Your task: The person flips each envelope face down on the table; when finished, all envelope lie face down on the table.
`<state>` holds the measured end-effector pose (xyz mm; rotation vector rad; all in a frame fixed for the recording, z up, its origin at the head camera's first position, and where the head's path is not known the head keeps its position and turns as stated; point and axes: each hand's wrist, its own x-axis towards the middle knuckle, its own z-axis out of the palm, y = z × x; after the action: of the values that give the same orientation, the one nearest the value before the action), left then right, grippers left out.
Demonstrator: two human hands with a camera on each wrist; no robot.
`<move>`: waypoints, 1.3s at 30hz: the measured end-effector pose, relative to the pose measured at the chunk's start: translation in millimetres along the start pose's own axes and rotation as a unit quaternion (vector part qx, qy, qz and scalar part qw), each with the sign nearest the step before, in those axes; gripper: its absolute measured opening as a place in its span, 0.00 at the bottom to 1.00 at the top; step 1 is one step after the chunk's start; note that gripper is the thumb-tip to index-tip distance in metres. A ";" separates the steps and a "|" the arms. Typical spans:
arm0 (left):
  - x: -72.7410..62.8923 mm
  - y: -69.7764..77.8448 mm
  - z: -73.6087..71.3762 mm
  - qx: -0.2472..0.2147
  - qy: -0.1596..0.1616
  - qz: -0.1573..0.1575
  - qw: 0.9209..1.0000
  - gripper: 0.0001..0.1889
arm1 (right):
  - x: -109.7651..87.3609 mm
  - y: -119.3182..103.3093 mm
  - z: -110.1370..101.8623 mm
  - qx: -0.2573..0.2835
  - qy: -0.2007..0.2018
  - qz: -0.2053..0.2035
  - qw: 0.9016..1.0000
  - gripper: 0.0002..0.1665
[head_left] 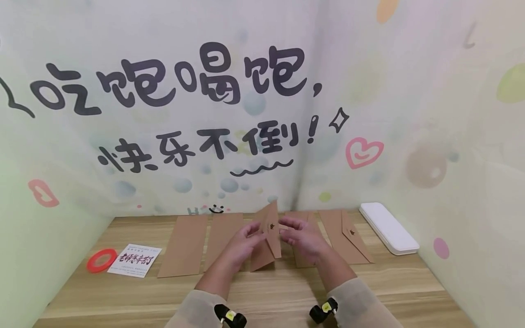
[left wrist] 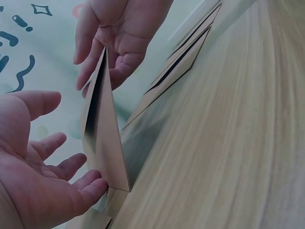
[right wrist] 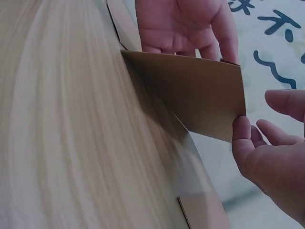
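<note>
A brown kraft paper envelope (head_left: pixel 262 248) stands tilted up on the table between both hands, its flap with a small dark crown-like print facing right. My left hand (head_left: pixel 243 246) is at its left side; in the left wrist view the fingers are loosely spread, the lowest fingertips (left wrist: pixel 99 187) right at the paper and the thumb apart. At the other side is my right hand (head_left: pixel 305 239), with loosely bent fingers; one fingertip (right wrist: pixel 241 125) touches the envelope's edge in the right wrist view, the thumb held away. A dark gap shows between the envelope's layers in the left wrist view.
Two more brown envelopes (head_left: pixel 183 246) lie to the left, two others (head_left: pixel 338 232) to the right. A white card (head_left: pixel 134 260) with printed writing overlaps a red ring (head_left: pixel 101 260) at far left. A white oblong case (head_left: pixel 388 228) lies at the right, near the patterned backdrop (head_left: pixel 262 114).
</note>
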<state>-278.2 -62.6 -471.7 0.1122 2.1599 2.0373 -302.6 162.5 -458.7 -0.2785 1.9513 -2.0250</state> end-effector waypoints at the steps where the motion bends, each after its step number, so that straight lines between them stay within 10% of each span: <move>1: -0.1 0.4 0.4 0.003 0.001 0.001 1.000 0.33 | -0.8 -0.8 1.8 -0.002 -0.002 0.001 1.000 0.32; 11: -2.2 1.2 8.5 0.006 -0.047 0.003 0.999 0.33 | -7.8 -6.1 14.6 -0.015 -0.024 0.011 1.000 0.35; 24: -6.5 7.2 7.0 -0.014 -0.025 0.001 1.000 0.32 | -14.0 -8.1 27.3 -0.053 -0.058 0.001 0.997 0.37; 31: -11.8 16.3 5.4 0.052 0.009 0.019 0.998 0.29 | -17.8 -8.3 34.5 -0.060 -0.074 -0.005 0.995 0.36; 39: -7.8 19.1 6.2 -0.016 0.030 0.024 0.999 0.25 | -12.6 -3.7 29.6 -0.015 -0.120 0.026 0.992 0.36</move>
<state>-270.6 -56.6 -452.5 0.1013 2.1802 2.1263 -280.8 139.4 -452.5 -0.4510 1.8225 -1.8350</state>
